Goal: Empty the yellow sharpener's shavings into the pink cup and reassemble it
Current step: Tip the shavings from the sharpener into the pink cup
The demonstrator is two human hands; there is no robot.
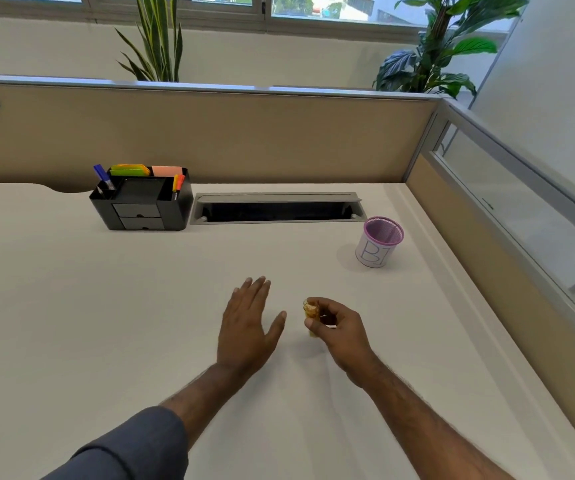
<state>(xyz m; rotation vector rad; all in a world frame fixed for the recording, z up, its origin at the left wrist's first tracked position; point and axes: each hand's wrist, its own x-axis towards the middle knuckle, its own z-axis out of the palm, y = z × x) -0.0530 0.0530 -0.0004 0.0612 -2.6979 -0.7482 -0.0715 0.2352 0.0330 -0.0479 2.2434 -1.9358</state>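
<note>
white desk (106, 306) | tan partition (244, 140); windows (313, 5) | plants (442, 46)

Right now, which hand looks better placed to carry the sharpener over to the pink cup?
Probably the right hand: it grips the small yellow sharpener, and the pink mesh cup stands on that side. The left hand is open and empty.
</note>
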